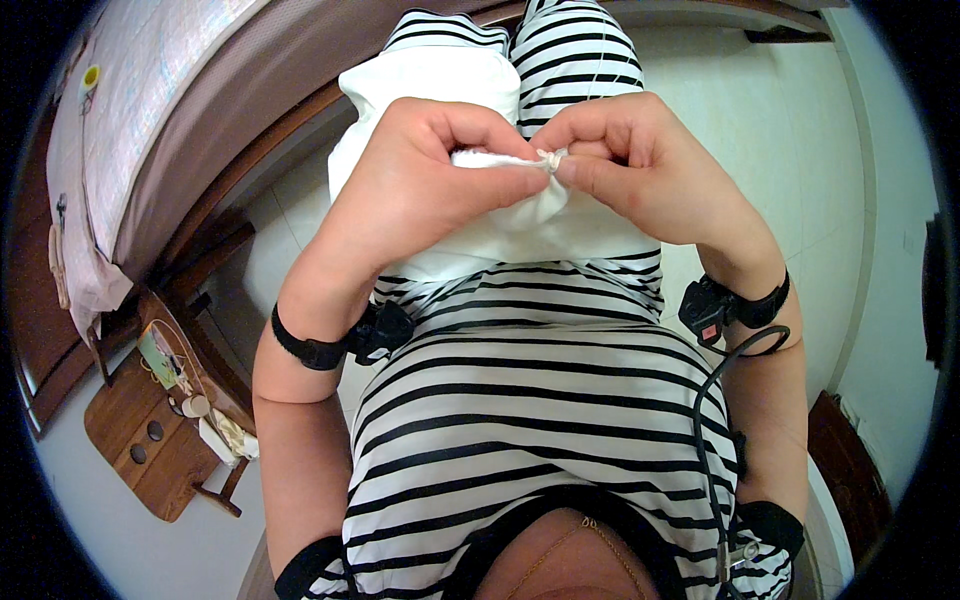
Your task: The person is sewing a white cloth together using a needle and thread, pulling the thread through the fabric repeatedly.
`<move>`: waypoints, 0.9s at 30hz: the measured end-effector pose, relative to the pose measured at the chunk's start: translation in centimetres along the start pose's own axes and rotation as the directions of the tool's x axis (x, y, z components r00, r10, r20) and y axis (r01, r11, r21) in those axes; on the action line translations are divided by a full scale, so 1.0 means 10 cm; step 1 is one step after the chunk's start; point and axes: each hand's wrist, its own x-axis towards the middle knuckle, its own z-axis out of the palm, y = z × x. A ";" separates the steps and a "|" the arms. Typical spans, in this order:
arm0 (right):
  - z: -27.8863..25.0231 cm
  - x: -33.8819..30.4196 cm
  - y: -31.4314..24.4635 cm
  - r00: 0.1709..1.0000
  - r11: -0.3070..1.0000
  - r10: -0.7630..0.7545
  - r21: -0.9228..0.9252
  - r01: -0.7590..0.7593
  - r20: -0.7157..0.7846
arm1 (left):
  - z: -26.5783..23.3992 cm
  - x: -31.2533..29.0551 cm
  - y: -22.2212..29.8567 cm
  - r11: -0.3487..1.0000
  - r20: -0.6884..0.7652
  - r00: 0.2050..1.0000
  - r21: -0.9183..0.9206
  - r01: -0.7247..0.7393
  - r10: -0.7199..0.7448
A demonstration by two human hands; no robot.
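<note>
A white cloth [430,85] lies across my lap over black-and-white striped clothing. My left hand [425,180] pinches its edge between thumb and forefinger. From the other side, my right hand [655,165] closes its thumb and fingers on a small gathered, cream-coloured bunch [549,160] at that edge. The fingertips of both hands almost meet there, and folds spread down from the pinch. A fine pale thread [598,65] seems to rise above the right hand. Whether a needle sits between the fingertips is hidden.
A bed with a pale patterned cover [190,70] and wooden frame stands at the left. Below it, a small wooden table [150,440] carries several small items. Black straps with small devices circle both forearms; a black cable [703,420] runs down from the right one.
</note>
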 end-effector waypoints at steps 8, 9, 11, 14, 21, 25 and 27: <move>-0.15 -0.02 -0.03 0.987 0.964 0.062 0.247 -0.097 0.145 | -0.08 -0.02 -0.06 0.984 0.001 0.999 -0.170 0.046 -0.047; -0.15 -0.02 -0.02 0.987 0.958 0.061 0.267 -0.100 0.150 | -0.08 -0.02 -0.07 0.984 0.006 0.999 -0.175 0.043 -0.042; -0.15 -0.02 0.00 0.986 0.950 0.058 0.294 -0.102 0.154 | -0.07 -0.01 -0.07 0.982 0.015 0.999 -0.185 0.036 -0.033; -0.14 0.00 0.01 0.985 0.945 0.055 0.309 -0.103 0.161 | -0.07 -0.02 -0.09 0.976 0.011 0.998 -0.211 0.058 -0.057; -0.14 -0.01 -0.01 0.988 0.954 0.070 0.280 -0.106 0.136 | -0.07 -0.01 -0.07 0.982 -0.004 0.998 -0.176 0.062 -0.064; -0.08 -0.02 -0.01 0.998 0.988 0.045 0.147 -0.051 0.039 | -0.07 -0.03 -0.02 0.997 -0.037 0.998 -0.052 0.049 -0.051; -0.02 -0.01 -0.02 0.999 0.996 0.023 0.083 -0.025 0.030 | -0.03 -0.04 0.00 1.000 -0.036 0.999 0.010 0.017 -0.017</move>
